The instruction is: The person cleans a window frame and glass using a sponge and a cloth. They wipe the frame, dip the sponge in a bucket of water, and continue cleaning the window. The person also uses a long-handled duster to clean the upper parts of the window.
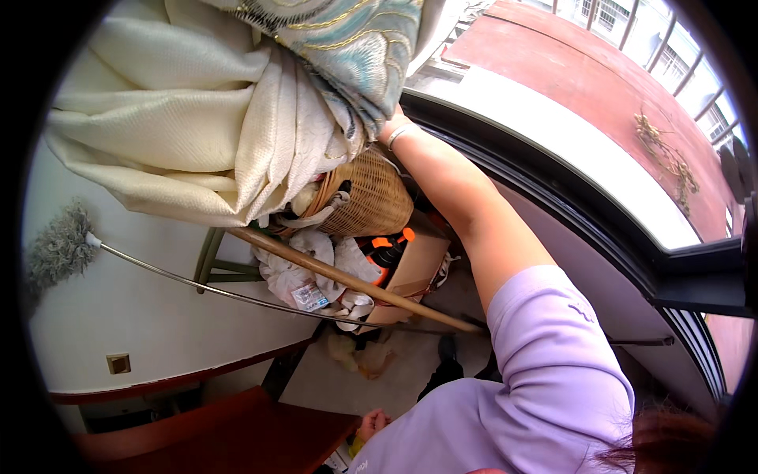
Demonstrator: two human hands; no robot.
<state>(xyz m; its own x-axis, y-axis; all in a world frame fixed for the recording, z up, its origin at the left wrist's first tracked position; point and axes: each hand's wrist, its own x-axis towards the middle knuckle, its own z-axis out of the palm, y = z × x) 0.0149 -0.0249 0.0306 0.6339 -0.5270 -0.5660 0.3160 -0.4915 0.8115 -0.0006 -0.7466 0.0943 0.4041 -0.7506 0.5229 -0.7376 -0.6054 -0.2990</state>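
Observation:
My right arm reaches up along the window, and my right hand is at the lower edge of a patterned blue-and-gold curtain. The curtain covers its fingers, so their grip is hidden. Beside that fabric hangs a thick cream curtain, gathered in folds. Low down, close to my body, my left hand has its fingers curled. A small patch of yellow shows just under it, too little to name.
Below the curtains stand a wicker basket and a cardboard box with an orange-and-black item. A wooden pole and a grey duster on a metal rod slant across. Black window frame at right; dark red furniture at lower left.

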